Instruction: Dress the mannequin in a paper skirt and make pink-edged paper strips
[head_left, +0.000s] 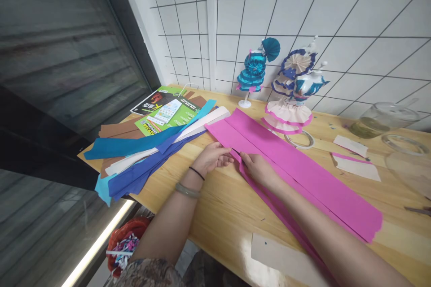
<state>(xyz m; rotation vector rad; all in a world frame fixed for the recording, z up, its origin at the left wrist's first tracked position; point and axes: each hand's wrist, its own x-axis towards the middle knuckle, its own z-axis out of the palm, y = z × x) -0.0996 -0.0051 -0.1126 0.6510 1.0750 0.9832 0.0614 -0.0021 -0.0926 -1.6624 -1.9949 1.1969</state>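
The right hand [257, 168], at the centre of the frame, is clamped around a slim dark tool [236, 151], mostly hidden in the grip, at the near edge of the pink paper [286, 166]. Just beside it, the left hand [213, 157] has its fingers loosely curled at the same edge; whether they pinch it is unclear.

The paper stretches from the centre toward the lower right, flat on the desk [218, 202] apart from a narrow, lifted strip along its near side. It looks light, thin and soft, with a matt face that should not slip much; it would probably crease or tear if pulled hard. A flat finger-and-thumb hold close to the edge seems best, the long remainder borne by the desk.

Farther out, blue strips [144, 175] lie at centre left, and a tape roll [310, 140] sits beyond the paper, right of centre.
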